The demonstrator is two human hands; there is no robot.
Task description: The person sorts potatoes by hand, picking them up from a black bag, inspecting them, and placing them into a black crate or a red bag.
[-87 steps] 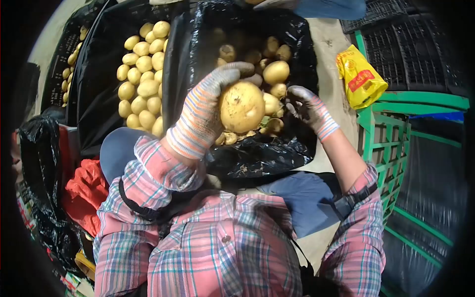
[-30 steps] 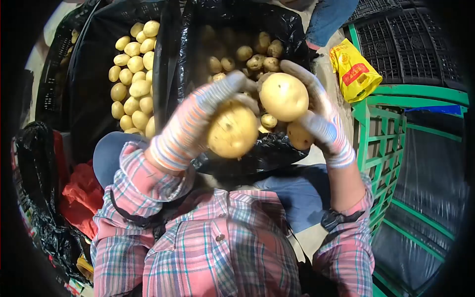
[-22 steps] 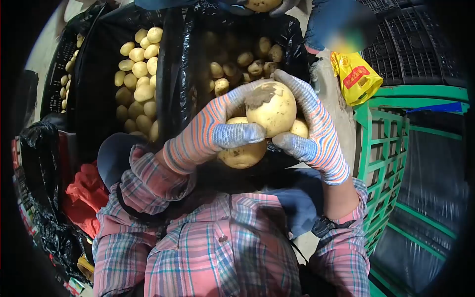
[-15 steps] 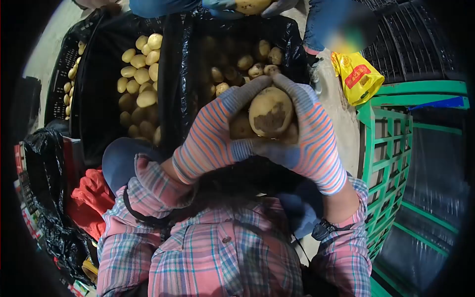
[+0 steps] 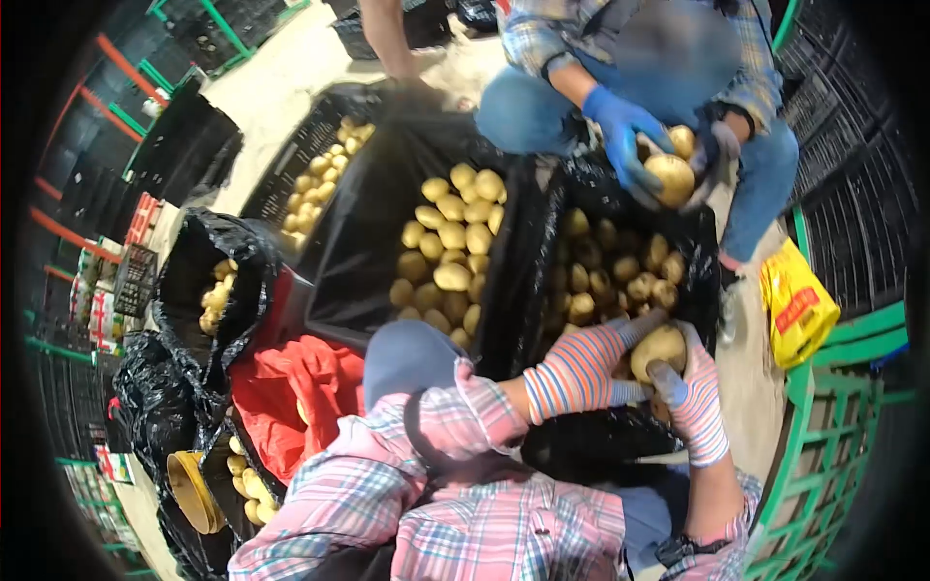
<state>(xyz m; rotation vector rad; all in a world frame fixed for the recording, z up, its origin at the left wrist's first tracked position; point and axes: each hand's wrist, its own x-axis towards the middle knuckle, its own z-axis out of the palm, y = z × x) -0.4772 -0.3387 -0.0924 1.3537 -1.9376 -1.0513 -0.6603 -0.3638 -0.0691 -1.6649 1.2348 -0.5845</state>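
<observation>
A large yellow potato (image 5: 657,351) sits between my two gloved hands at the near end of a black-lined crate. My left hand (image 5: 585,370), in a striped knit glove, has its fingers and thumb curved around the potato's left side. From the right, my right hand (image 5: 694,395), in a matching glove, grips it with the thumb across its front. Below and beyond my hands, darker potatoes (image 5: 620,271) lie in the shaded crate. To its left, a second black-lined crate (image 5: 349,254) holds cleaner yellow potatoes (image 5: 452,230).
Opposite me, a co-worker's blue-gloved hand (image 5: 625,136) and other gloved hand hold potatoes. A yellow bag (image 5: 799,302) and green metal frame (image 5: 823,436) stand right. Red cloth (image 5: 295,387), black bags (image 5: 218,261) and a yellow-brown round container (image 5: 192,492) lie left.
My view has swung left and up, so the crates and my hands appear farther right and lower. The potato has been turned; its dark patch no longer shows. Both hands remain around it.
</observation>
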